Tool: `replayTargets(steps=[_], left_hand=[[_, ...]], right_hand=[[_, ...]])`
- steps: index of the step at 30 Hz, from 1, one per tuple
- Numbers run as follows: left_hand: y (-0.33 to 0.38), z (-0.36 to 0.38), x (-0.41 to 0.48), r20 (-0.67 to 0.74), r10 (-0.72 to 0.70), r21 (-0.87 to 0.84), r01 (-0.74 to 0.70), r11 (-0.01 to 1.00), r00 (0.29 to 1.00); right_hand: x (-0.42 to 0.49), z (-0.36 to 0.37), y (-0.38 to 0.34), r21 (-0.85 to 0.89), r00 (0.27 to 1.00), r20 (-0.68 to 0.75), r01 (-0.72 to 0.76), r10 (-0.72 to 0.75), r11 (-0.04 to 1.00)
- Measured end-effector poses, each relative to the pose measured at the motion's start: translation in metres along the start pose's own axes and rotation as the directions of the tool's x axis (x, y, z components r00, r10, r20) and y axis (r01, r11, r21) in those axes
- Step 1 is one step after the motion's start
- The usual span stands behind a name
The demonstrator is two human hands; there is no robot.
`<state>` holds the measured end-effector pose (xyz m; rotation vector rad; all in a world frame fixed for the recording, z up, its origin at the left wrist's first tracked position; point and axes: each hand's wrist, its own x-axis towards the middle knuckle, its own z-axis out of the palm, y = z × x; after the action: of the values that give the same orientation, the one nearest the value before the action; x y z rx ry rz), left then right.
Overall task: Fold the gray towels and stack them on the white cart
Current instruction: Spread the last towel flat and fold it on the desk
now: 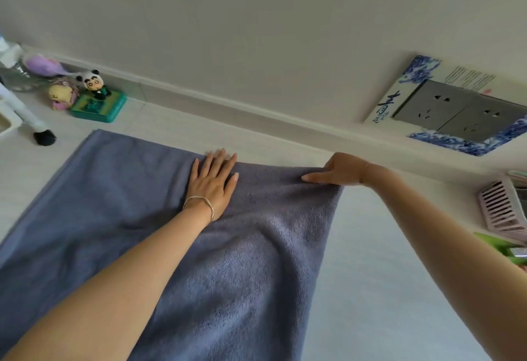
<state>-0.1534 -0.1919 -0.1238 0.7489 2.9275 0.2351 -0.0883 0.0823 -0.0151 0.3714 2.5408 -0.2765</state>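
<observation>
A blue-gray towel (108, 203) lies spread on a white surface, with a folded layer on its right half. My left hand (212, 180), wearing a thin bracelet, lies flat with fingers spread on the towel near its far edge. My right hand (339, 172) rests at the towel's far right corner, thumb on top of the cloth and fingers curled past the edge; whether it pinches the corner is unclear. The white cart is partly in view at the far left edge (7, 123).
Small toys stand at the back left: a panda figure (95, 83) on a green box (98, 108) and a plush doll (61, 96). Wall sockets (456, 115) sit at the right. A pink slatted basket (502, 209) is at the right edge.
</observation>
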Motion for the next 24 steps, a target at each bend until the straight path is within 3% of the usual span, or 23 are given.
replayTargets(steps=[2, 3, 5, 8, 10, 11, 13, 16, 18, 21, 24], left_hand=[[0.0, 0.0, -0.001, -0.005, -0.021, 0.008, 0.021, 1.0, 1.0], [0.0, 0.0, -0.001, -0.002, -0.027, 0.013, 0.027, 1.0, 1.0], [0.0, 0.0, 0.0, 0.005, -0.031, 0.016, 0.031, 0.999, 0.999], [0.001, -0.001, -0.003, -0.003, -0.038, -0.048, 0.038, 0.998, 0.999], [0.005, -0.005, -0.012, -0.032, -0.042, -0.157, 0.036, 0.987, 0.999], [0.008, -0.008, -0.02, -0.047, -0.021, -0.211, 0.011, 0.977, 0.999], [0.014, -0.011, -0.042, -0.074, 0.046, -0.282, -0.065, 0.957, 0.996], [0.014, -0.011, -0.067, -0.043, 0.109, -0.276, -0.116, 0.954, 0.993], [0.011, -0.006, -0.072, 0.038, 0.111, -0.21, -0.101, 0.972, 0.993], [0.01, -0.002, -0.077, 0.071, 0.125, -0.113, -0.116, 0.987, 0.99], [0.009, -0.001, -0.077, 0.076, 0.139, -0.063, -0.135, 0.989, 0.987]], right_hand=[[0.003, 0.015, 0.001, -0.141, 0.967, -0.242, 0.042, -0.076, 0.989], [0.003, 0.027, 0.005, -0.07, 0.938, -0.333, 0.081, -0.099, 0.994], [-0.003, 0.052, 0.012, 0.325, 0.897, -0.439, 0.108, 0.049, 0.94], [-0.023, 0.08, 0.01, 0.831, 0.894, -0.279, 0.043, 0.349, 0.554], [-0.043, 0.091, 0.003, 0.964, 0.935, -0.087, -0.008, 0.345, 0.264], [-0.056, 0.094, 0.0, 0.978, 0.951, 0.002, -0.066, 0.31, 0.198], [-0.08, 0.106, -0.009, 0.958, 0.974, 0.173, -0.201, 0.149, 0.204], [-0.112, 0.127, -0.027, 0.915, 0.917, 0.386, -0.367, -0.097, 0.169], [-0.126, 0.131, -0.032, 0.932, 0.912, 0.36, -0.361, -0.199, 0.032], [-0.143, 0.133, -0.032, 0.937, 0.943, 0.245, -0.29, -0.224, -0.197], [-0.155, 0.144, -0.038, 0.91, 0.938, 0.24, -0.307, -0.251, -0.278]])
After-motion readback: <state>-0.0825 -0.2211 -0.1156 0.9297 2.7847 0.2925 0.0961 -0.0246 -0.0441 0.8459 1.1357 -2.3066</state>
